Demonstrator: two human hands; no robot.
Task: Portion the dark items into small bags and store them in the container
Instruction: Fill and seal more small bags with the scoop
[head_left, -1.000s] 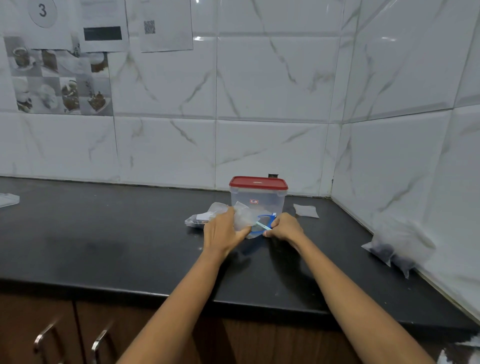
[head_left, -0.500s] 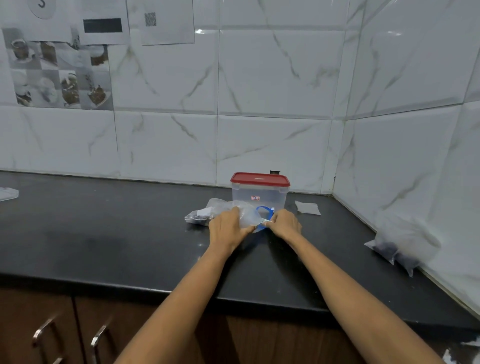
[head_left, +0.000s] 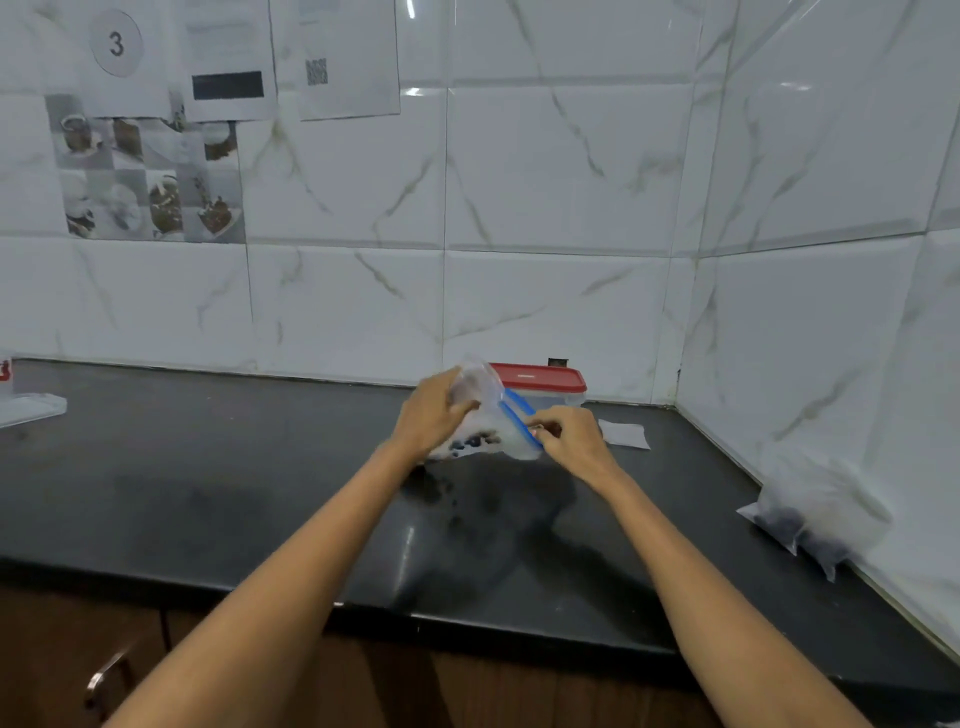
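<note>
A clear zip bag (head_left: 493, 431) with a blue seal strip and a few dark items at its bottom is held up over the black counter (head_left: 208, 493). My left hand (head_left: 431, 415) grips its left side. My right hand (head_left: 571, 441) pinches the blue strip at the bag's right edge. Behind the bag stands a clear container with a red lid (head_left: 540, 382), partly hidden by the bag and my hands.
A second clear bag with dark items (head_left: 800, 519) leans against the right wall. A small flat empty bag (head_left: 623, 434) lies right of the container. A clear object (head_left: 31, 408) sits at the counter's far left. Cabinet handles (head_left: 104, 675) show below.
Both hands have lifted the bag off the counter and tilted it, so the dark items show at its bottom. The camera view has tipped upward.
</note>
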